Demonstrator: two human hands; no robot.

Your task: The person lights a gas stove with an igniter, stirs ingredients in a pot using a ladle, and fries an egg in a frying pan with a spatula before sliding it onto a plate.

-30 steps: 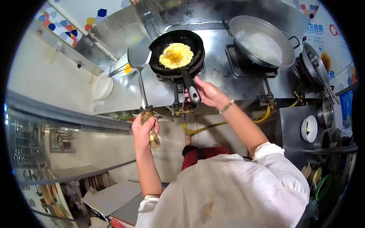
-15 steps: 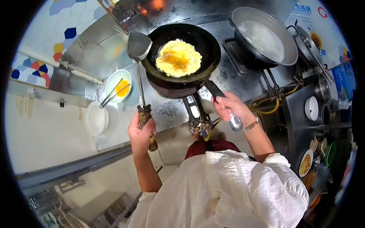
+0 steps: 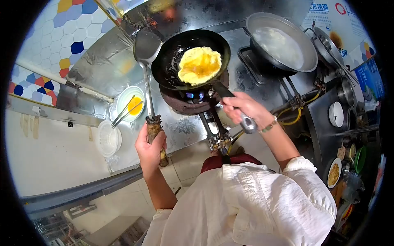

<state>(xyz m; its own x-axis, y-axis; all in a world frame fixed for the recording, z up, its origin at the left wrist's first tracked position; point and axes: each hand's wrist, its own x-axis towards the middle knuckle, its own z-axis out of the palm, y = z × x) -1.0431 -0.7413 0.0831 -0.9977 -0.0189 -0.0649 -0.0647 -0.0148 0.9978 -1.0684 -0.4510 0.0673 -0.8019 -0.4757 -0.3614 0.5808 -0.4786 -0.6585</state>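
My right hand (image 3: 243,110) is closed around the handle of a black frying pan (image 3: 166,74), which is lifted and tilted above a gas burner (image 3: 180,100) with blue flame showing. Inside the pan lies a round yellow omelette (image 3: 200,65), its middle darker and wet, toward the pan's right side. My left hand (image 3: 151,148) grips the worn, wrapped handle of a metal wok spatula (image 3: 147,46). The spatula's blade is upright beside the pan's left rim, apart from the egg.
To the left, a bowl (image 3: 130,93) holds beaten egg and a whisk-like utensil, beside a white plastic basket (image 3: 108,138). A large pan (image 3: 283,41) of cloudy liquid stands on the right burner. A plate of food (image 3: 334,174) sits at far right.
The pan has risen off the burner and shifted slightly left, uncovering the flame. The omelette has slid toward the pan's right side. Both hands keep their holds.
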